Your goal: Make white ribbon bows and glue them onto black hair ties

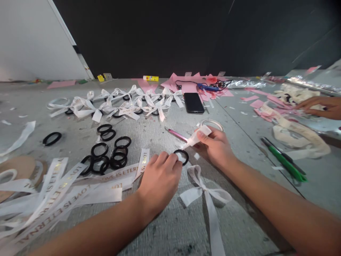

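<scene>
My right hand is closed round a small white glue bottle, its nozzle pointing down and left. Just under the nozzle is a black hair tie, pinched at its left side by the fingers of my left hand. A tied white ribbon bow lies in front of my hands, its long tail running toward me. Beyond the bottle rests a pink pen-like tool, its right end close to my right hand. A white ring-shaped roll sits partly behind that hand.
Loose black hair ties and printed ribbon strips lie at left. Behind are finished bows, a phone, a glue stick and a blue glue gun. Green scissors lie at right, near another person's hand.
</scene>
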A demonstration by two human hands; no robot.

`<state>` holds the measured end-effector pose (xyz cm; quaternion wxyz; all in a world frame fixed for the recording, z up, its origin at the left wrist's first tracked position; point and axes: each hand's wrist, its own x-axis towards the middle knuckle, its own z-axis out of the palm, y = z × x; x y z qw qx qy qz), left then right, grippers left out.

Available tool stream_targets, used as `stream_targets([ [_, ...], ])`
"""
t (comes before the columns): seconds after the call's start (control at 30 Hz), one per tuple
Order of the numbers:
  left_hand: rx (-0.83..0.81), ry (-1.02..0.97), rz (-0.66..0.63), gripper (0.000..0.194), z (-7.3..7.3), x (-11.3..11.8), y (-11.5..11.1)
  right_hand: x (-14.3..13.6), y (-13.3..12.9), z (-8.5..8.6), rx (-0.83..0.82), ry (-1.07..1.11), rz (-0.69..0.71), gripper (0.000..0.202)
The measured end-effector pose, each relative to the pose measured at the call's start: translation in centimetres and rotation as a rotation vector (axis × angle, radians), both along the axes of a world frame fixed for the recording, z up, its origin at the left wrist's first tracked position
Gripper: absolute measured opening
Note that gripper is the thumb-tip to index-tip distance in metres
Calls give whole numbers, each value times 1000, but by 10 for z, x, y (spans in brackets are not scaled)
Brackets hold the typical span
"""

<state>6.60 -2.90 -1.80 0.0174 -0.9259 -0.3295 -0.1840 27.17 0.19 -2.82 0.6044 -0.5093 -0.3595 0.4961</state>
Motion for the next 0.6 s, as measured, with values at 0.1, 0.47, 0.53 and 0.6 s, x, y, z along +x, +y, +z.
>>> stream_targets([
  [0.1, 11, 11, 2, 7, 0, 1, 0, 0, 0, -1, 4, -22, 5, 28],
  [0.47, 1, 7, 2, 8, -1, 1, 0, 0, 2, -1, 18, -32, 0, 28],
  [0.53, 0, 9, 0, 9, -1, 1, 0, -1, 1, 0, 15, -31, -4, 27],
  [0.6, 2, 5, 1, 10, -1, 0, 0, -1, 1, 0, 2, -19, -6, 26],
])
